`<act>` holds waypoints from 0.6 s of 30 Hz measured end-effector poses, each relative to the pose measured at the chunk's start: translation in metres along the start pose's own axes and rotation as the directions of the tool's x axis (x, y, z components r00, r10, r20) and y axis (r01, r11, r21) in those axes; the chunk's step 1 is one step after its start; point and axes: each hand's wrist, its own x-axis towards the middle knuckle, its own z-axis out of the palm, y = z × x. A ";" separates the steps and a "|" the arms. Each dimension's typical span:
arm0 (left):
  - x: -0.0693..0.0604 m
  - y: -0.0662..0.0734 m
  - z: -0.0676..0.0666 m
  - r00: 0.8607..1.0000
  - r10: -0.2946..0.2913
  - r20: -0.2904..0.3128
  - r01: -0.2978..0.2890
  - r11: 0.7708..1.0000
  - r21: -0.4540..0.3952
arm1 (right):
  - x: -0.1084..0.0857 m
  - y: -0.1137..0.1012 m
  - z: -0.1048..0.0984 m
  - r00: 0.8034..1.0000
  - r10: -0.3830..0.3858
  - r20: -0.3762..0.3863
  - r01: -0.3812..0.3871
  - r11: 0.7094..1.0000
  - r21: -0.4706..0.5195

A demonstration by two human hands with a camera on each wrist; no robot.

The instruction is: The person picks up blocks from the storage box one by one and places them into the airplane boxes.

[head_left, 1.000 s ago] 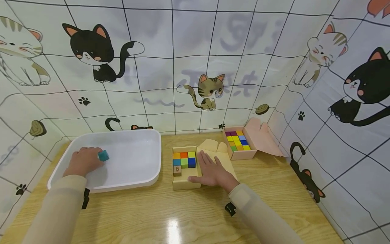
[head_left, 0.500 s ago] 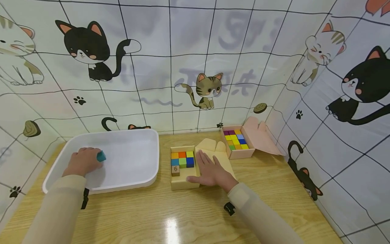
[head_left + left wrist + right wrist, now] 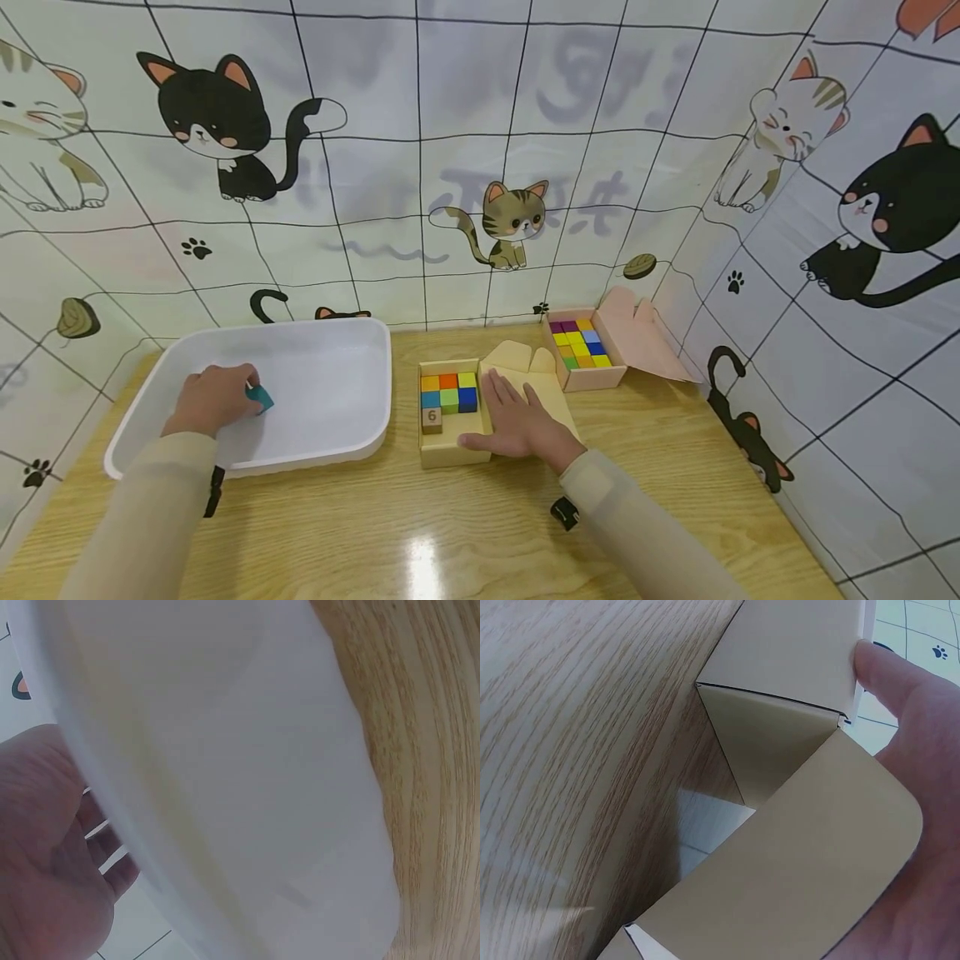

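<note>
Over the white tub [image 3: 330,375] at the left, my left hand [image 3: 210,402] pinches a teal cube [image 3: 261,398] between thumb and fingers. In the left wrist view the tub's wall [image 3: 247,772] hides part of that hand, and the cube does not show. My right hand [image 3: 517,419] lies flat with fingers spread on the folded-back lid [image 3: 558,400] of a pale yellow box [image 3: 453,456], thumb at the box's edge. Several coloured cubes [image 3: 448,401] fill its back rows, and a wooden cube marked 6 [image 3: 432,419] sits in front of them at the left.
A pink box [image 3: 592,380] packed with coloured cubes stands behind at the right, its lid [image 3: 648,337] open. A wall sheet printed with cats encloses the back and sides. Both boxes and the tub stand on a wooden table [image 3: 337,525].
My left hand has shifted slightly right within the tub, and the teal cube has turned and moved right and a little lower. The right hand has stayed in place on the lid.
</note>
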 end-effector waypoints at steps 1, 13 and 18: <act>-0.001 0.002 0.000 1.000 0.007 0.002 -0.007 1.000 0.001 | 0.000 0.000 0.000 1.000 0.002 0.001 -0.002 1.000 -0.002; 0.002 0.019 -0.001 0.993 0.077 -0.090 -0.076 0.997 0.007 | 0.002 0.001 0.002 1.000 0.000 -0.003 0.000 1.000 -0.003; -0.002 0.041 -0.015 0.971 0.152 -0.182 -0.153 0.988 0.011 | 0.001 0.000 0.001 1.000 0.005 -0.010 -0.005 1.000 0.005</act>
